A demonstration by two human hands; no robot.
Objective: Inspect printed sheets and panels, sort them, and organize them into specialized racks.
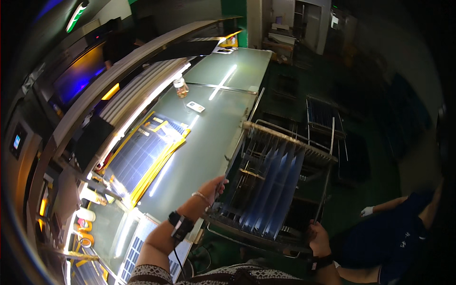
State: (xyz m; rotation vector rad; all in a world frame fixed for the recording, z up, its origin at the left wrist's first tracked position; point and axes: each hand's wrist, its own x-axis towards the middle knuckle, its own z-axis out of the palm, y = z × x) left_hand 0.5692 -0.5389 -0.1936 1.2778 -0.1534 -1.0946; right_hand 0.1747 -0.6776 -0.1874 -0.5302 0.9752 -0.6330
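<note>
I have both hands on a slotted metal rack point(280, 190) that stands just off the right edge of the long glass-topped table point(209, 142). My left hand point(214, 186) is curled over the rack's near-left corner, fingers wrapped around the frame or around the edge of a panel there; I cannot tell which. My right hand point(317, 237) is closed on the rack's lower right rail. The rack sits squarely between the two hands, its slotted top bar point(289, 140) on the far side from me, and the bluish solar panels point(273, 190) stand on edge in it, fanned slightly, their long axis running from the near bottom rail up and away toward that bar. The left hand is the nearer one to the panels; the right grips only frame. To the left on the table lies a flat solar panel point(137, 159) among yellow guide strips, well apart from the rack, with a small jar point(180, 88) and a white remote point(195, 107) farther along. Much is hard to read: the rack's lower end is dark and its feet are hidden, the panel count blurs together, and the fisheye bends every straight edge. Another person point(394, 228) in dark blue crouches at lower right, mostly cut off, one gloved hand showing.
</note>
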